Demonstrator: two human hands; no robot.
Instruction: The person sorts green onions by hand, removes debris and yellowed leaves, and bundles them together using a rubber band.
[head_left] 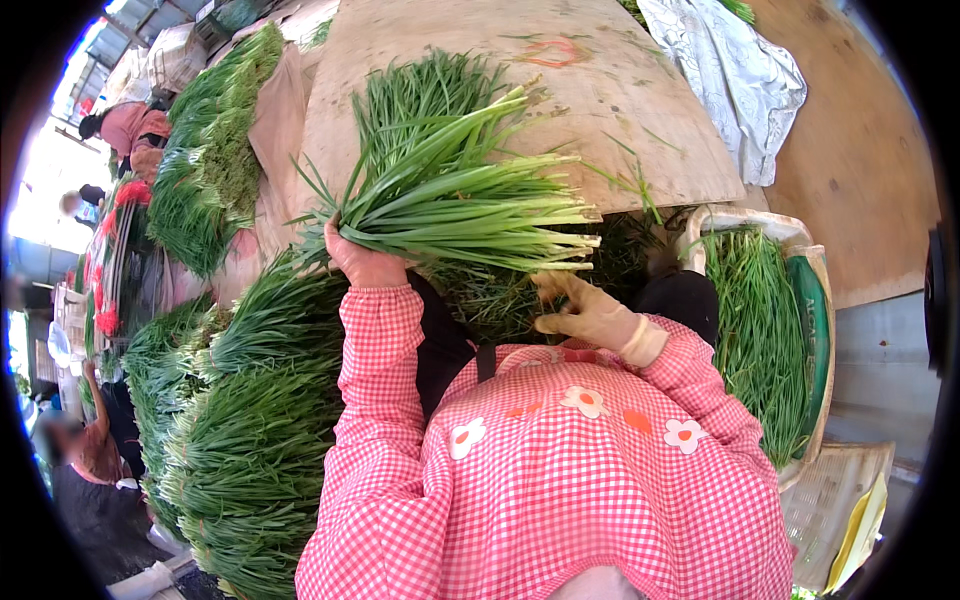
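My bare left hand (365,260) is closed round the leafy end of a bunch of garlic chives (470,208). The bunch lies sideways in front of me, with its pale stem ends fanned out to the right. Just below those ends is my right hand (592,312) in a tan glove, its fingers curved and apart with nothing seen between them. Behind the held bunch, more chives (425,95) lie on the wooden board (620,100). Loose trimmings (490,305) lie low between my knees, partly hidden by the bunch.
Stacked chive bunches (250,460) fill the left side, with another heap (195,170) farther back. On my right stands a crate (800,235) of chives. A silvery sheet (745,85) drapes over the board's far right. People (100,440) sit at the far left.
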